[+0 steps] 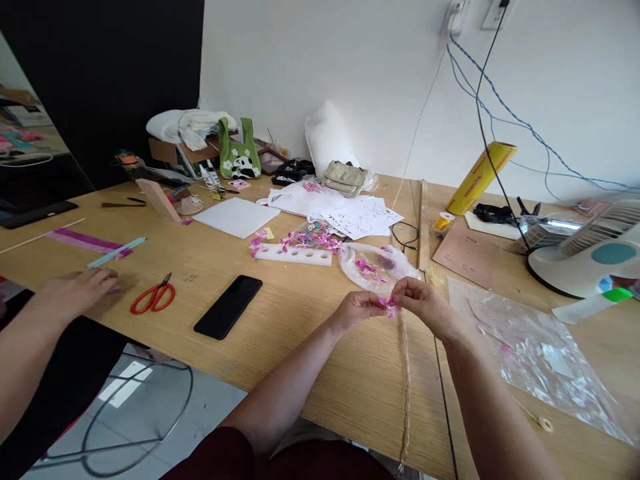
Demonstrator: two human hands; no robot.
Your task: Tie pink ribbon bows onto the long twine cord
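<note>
My left hand (357, 308) and my right hand (425, 301) meet over the wooden table (310, 333), fingertips pinched together on a small pink flower piece (390, 307). A braided twine cord (405, 380) runs from under the pinch down to the table's front edge. Just beyond my hands lies a clear plastic bag (375, 267) with more pink pieces inside. A white strip with round holes (295, 254) holds several pink and blue flowers.
Another person's hand (80, 290) rests on the table at the left, near red scissors (153, 297). A black phone (229, 306) lies left of my hands. A clear plastic sheet (540, 353) and a white fan (595, 250) are to the right. Papers and bags crowd the back.
</note>
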